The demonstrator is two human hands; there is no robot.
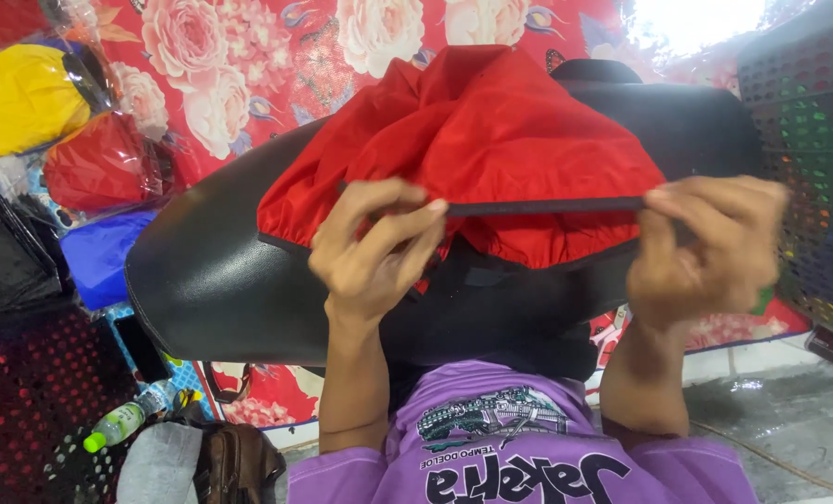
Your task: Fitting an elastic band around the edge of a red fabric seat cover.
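The left hand (374, 247) pinches the black elastic hem (538, 206) of a red fabric cover (491, 140) between thumb and curled fingers, and the right hand (706, 243) is clenched on the same hem farther along. Between the two grips the hem runs as a taut, straight line, which appears to be why the hands sit well apart: the pull holds the cover's mouth open.

The cover lies bunched on top of a black motorcycle seat (211, 280), its gathered body heaped beyond the hem on the side away from the person. The hem stands lifted just above the seat's surface, and the seat's near edge, below both hands, is bare. More bare black vinyl shows on the seat's left, so the cloth has room to spread that way.

Left of the seat, packaged yellow and red covers (52, 121) are piled. A green-capped bottle (118, 425) lies below the seat's left end, beside a brown bag (239, 462). Right of the seat stands a dark perforated crate (808, 140).
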